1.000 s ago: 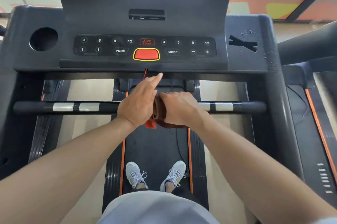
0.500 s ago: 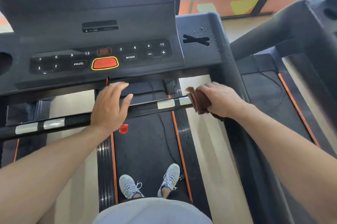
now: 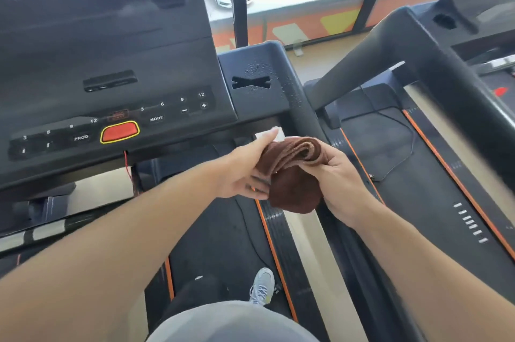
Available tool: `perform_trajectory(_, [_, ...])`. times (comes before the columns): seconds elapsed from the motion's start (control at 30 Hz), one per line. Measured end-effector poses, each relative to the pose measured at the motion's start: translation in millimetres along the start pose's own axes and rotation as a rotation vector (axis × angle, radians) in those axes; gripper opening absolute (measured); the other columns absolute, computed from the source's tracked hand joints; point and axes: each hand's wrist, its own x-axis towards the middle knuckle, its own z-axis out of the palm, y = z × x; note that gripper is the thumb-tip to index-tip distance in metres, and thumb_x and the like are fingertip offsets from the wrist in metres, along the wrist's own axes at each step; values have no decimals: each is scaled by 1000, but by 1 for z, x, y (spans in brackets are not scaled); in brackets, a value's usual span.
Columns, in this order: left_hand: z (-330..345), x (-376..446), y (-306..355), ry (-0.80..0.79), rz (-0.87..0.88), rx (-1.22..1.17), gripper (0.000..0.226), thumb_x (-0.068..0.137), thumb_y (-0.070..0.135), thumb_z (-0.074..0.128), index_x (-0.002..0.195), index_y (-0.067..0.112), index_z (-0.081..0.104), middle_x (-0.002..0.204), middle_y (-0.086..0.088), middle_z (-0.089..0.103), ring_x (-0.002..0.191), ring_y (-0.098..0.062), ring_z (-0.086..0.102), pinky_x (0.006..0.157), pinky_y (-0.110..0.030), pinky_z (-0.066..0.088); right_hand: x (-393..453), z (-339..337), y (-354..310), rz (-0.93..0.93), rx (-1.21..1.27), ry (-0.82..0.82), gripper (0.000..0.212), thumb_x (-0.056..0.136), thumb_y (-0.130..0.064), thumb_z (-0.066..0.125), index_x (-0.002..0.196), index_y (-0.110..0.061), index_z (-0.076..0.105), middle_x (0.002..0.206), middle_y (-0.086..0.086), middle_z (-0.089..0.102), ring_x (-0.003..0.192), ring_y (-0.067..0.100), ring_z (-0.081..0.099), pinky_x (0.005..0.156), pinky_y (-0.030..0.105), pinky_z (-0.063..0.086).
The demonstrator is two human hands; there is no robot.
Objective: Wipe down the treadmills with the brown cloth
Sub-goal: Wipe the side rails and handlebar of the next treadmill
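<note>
**Cloth regrip between both hands, right end of the console**

You stand on the treadmill (image 3: 223, 230) belt, one shoe (image 3: 261, 286) visible, body turned toward its right side. That puts the right upright and the neighbouring treadmill (image 3: 404, 146) within reach, likely why you face this way.

The console (image 3: 111, 77) fills the upper left, dark, with a keypad and the red stop button (image 3: 119, 132) in its yellow outline. To the right of the keypad, the corner panel (image 3: 252, 82) with the X-shaped slot carries water droplets, running down onto the upright. Judgement: that wet patch is the next surface to wipe.

Your hands meet in front of the console's lower right edge, in the air, off every surface. The brown cloth (image 3: 292, 182) is bunched and folded between them, folds stacked on top, a loose lobe hanging below. No wiping contact at this moment.

Your right hand (image 3: 338, 174) is closed on the cloth's right side, thumb over the folds. Your left hand (image 3: 245, 169) pinches the left edge, fingers stretched along it. Held by both like this, you are probably refolding for a cleaner face.

A small white tag (image 3: 274, 134) sits at your left fingertips; whether it is the cloth's label, cannot tell.
</note>
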Motion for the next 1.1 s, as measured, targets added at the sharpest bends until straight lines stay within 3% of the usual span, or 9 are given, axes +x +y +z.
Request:
perform_trajectory(0.13, [19,19,23,199,288,-213,36,82,40,73,108,15,74,118,-17,74,96,-29,75,89,-45,61,-15,-1,-14,-134,-122,-38,49,92,20,58,130,-9,68,130,6,72,126,20,64,110,35,48])
perform_trajectory(0.27, [26,14,58,176,577,-118,24,83,35,68,100,20,76,106,-11,78,104,-33,73,101,-53,54,-18,-8,-24,-300,-534,11,87,77,27,58,138,-36,61,153,-19,52,152,6,31,125,33,27])
perform_trajectory(0.4, [17,1,95,239,887,46,17,91,30,65,106,26,73,107,-3,77,105,-25,71,99,-49,55,-5,-16,-57,-412,-902,-13,100,67,29,50,144,-34,59,161,-18,39,155,9,21,126,29,25])
perform_trajectory(0.57, [-9,17,116,409,968,114,22,96,22,65,118,21,65,110,6,72,106,-5,66,100,-36,55,42,-31,-83,-527,-1475,-116,89,73,13,65,146,-37,56,165,-10,35,156,26,23,118,41,38])
perform_trajectory(0.67, [-24,36,109,587,861,63,47,93,0,62,127,28,48,116,8,62,102,14,58,96,-21,50,80,-31,-86,-335,-1814,-261,87,80,2,53,153,-43,44,171,-4,20,159,38,2,127,55,13])
perform_trajectory(0.77, [-40,55,92,652,782,131,94,80,-18,45,159,28,24,160,-3,32,145,-12,33,116,-25,31,115,-27,-63,175,-1563,-247,86,90,0,49,159,-47,27,173,-11,4,160,29,-7,129,51,-1])
perform_trajectory(0.87, [-48,73,81,494,884,637,78,82,-15,44,154,16,43,164,-4,34,155,-20,16,128,-33,9,135,-14,-27,301,-1149,184,58,107,-38,44,163,-33,25,170,-3,24,155,24,23,125,48,23])
perform_trajectory(0.93, [-51,91,79,345,845,989,64,95,-1,45,157,13,35,169,-6,21,158,-21,4,128,-34,0,142,-1,-4,438,-1103,288,76,103,-65,36,165,-27,13,172,2,15,157,25,18,124,51,22])
perform_trajectory(1.1, [-48,121,78,326,628,1398,62,111,32,18,162,9,-9,168,-11,-22,155,-24,-24,126,-39,-12,154,10,25,291,-1172,478,76,104,-61,34,166,-23,11,173,3,13,157,27,15,123,51,24])
